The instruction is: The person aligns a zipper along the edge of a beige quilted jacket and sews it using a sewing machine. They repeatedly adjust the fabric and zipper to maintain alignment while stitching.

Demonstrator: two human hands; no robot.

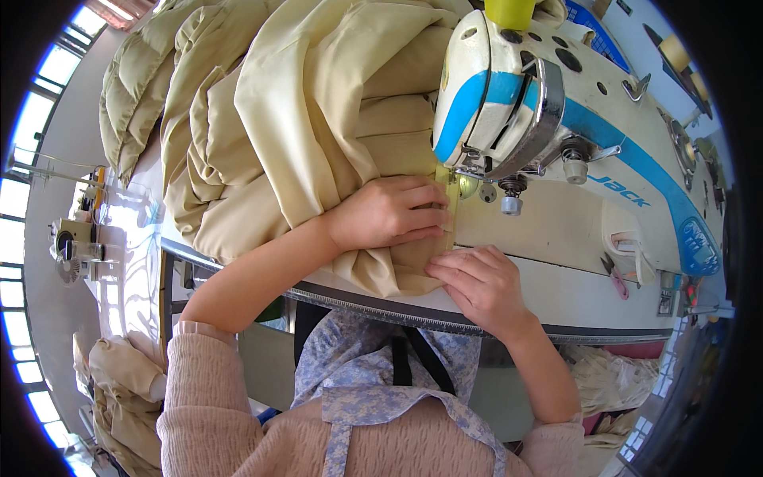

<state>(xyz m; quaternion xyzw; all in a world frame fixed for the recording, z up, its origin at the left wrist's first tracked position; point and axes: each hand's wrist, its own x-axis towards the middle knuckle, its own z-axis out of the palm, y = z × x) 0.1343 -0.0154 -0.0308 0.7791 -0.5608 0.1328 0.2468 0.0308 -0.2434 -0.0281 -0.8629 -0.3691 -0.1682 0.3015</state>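
A large beige padded garment [286, 119] lies bunched over the sewing table, its edge running under the head of a white and blue sewing machine [497, 103]. My left hand [393, 211] rests on the cloth just in front of the needle area, fingers bent over the garment's edge. Nearer the table's front, my right hand [481, 288] pinches the same edge between thumb and fingers. A narrow yellowish strip [451, 208] runs along that edge beside my left fingertips. The needle and presser foot are mostly hidden by the machine head.
Pink-handled snips [615, 278] and a white holder [628, 238] are on the right of the table [556, 290]. A ruler strip [381, 310] follows its front edge. Another machine [75, 242] stands far left; heaped cloth [127, 389] lies below it. A blue basket [596, 36] is behind.
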